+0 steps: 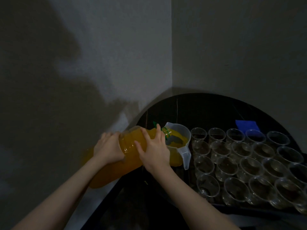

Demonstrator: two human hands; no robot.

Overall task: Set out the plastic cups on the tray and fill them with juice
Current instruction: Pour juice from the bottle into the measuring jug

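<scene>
Juice bottle (132,143): you have it tipped nearly flat, neck (166,131) pointing right over the jug, and orange juice is running out of the mouth.
Left hand (108,148): your fingers wrap the bottle's base end from the left — curled round it, holding on.
Right hand (153,151): it lies over the bottle's upper side near the shoulder, fingers spread and bent round the plastic, thumb on the near side; a firm grip.
Jug (180,145): clear plastic measuring jug (spout toward the wall, handle (186,156) toward you) standing on the dark table just left of the cups; it is partly filled with juice.
Cups (245,165): clear plastic cups stand upright in close rows to the right of the jug, rims touching or nearly so, none holding juice.
Tray (249,207): only a dark near edge shows under the front row — in this dim light you cannot tell exactly where tray ends and table begins.
Table (199,110): dark, with a rounded far edge, pushed into the corner of two pale walls (116,47).
Blue item (247,125): a flat blue piece lies on the table behind the cups; its kind is not clear.
</scene>
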